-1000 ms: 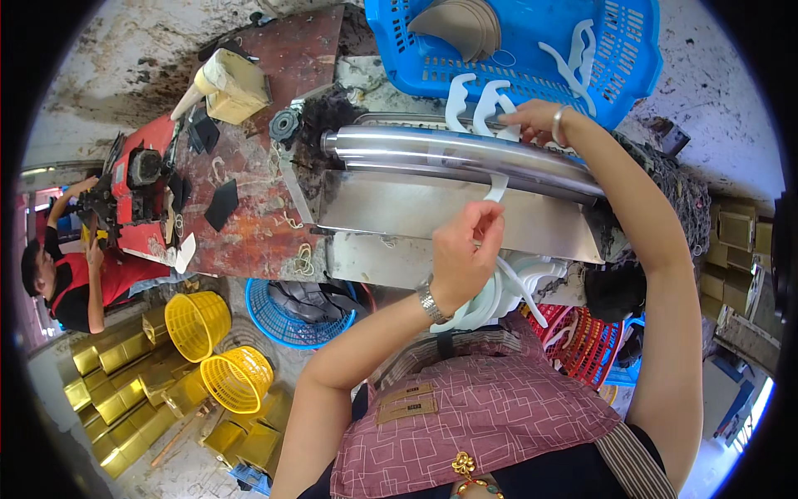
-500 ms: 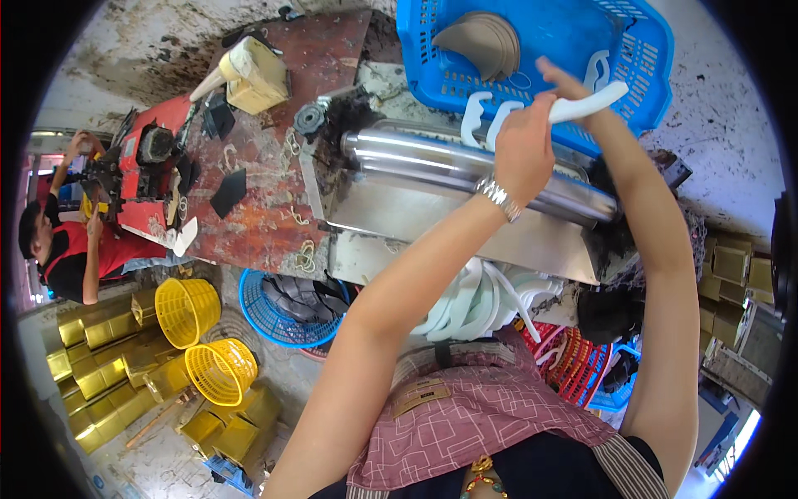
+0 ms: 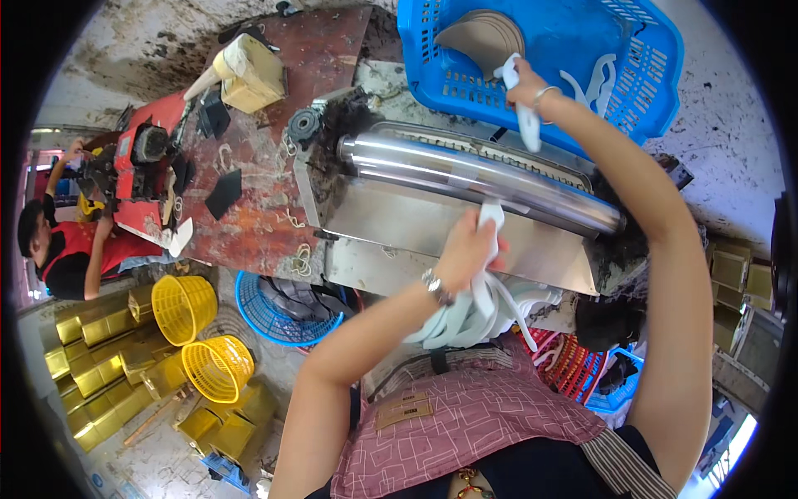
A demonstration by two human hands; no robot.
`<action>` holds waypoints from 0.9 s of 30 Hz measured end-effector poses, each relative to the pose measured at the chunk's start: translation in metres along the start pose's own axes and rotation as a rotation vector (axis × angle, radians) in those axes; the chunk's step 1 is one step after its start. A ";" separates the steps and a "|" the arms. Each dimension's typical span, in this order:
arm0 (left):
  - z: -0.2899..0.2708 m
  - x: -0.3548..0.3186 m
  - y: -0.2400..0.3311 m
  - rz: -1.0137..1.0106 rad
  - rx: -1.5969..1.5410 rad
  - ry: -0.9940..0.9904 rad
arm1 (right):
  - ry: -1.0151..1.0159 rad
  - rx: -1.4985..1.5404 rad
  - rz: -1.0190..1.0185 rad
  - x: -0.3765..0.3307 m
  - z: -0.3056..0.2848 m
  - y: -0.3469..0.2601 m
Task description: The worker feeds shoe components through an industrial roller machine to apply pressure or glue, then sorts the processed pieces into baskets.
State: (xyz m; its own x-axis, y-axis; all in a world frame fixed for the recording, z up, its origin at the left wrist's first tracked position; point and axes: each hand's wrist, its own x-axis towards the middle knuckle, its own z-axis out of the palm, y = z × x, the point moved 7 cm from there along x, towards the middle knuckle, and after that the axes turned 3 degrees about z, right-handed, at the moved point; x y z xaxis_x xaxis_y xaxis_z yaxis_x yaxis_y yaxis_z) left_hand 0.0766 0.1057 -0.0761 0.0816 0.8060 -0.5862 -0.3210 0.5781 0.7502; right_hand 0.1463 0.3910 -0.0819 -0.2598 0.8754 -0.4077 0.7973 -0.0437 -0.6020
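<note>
My left hand (image 3: pixel 470 249), a watch on its wrist, is closed on a white curved strip (image 3: pixel 491 214) over the metal plate (image 3: pixel 391 218) of a roller machine. The strip's upper end reaches the near side of the shiny steel roller (image 3: pixel 465 176). Below this hand lies a pile of pale white strips (image 3: pixel 445 326). My right hand (image 3: pixel 530 86) grips another white curved piece (image 3: pixel 529 126) above the near edge of a blue basket (image 3: pixel 669 108). Inside the basket are stacked brown curved pieces (image 3: pixel 490 46) and a few white cut pieces (image 3: pixel 604 79).
A worn red-brown table (image 3: pixel 266 166) stands left, holding a yellowish block-shaped container (image 3: pixel 252 75) and dark scraps (image 3: pixel 224 193). Another person (image 3: pixel 71 241) works at the far left. Yellow baskets (image 3: pixel 184 309), a blue basket of dark pieces (image 3: pixel 283 320) and gold boxes (image 3: pixel 104 366) stand below.
My left hand has come back from beyond the roller to the near plate, now with a strip. My right hand has shifted left and holds a white piece over the basket edge.
</note>
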 end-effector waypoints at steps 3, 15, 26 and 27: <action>-0.004 0.022 0.005 0.022 0.102 0.048 | -0.213 0.365 -0.002 -0.045 -0.008 -0.005; -0.062 -0.064 -0.084 0.143 0.928 0.107 | -0.548 0.001 -0.133 -0.096 0.028 -0.017; -0.024 -0.046 -0.114 0.134 1.280 0.057 | -0.220 0.074 -0.311 -0.059 -0.079 -0.005; -0.028 -0.044 -0.116 0.070 1.211 0.039 | -0.225 0.077 -0.318 -0.049 -0.087 0.002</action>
State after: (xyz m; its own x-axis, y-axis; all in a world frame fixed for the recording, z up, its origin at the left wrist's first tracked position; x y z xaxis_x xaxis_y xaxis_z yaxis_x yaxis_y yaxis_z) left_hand 0.0835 -0.0009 -0.1461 0.0647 0.8480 -0.5260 0.7680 0.2943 0.5688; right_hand 0.2078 0.3894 -0.0031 -0.6067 0.7243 -0.3275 0.6169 0.1691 -0.7687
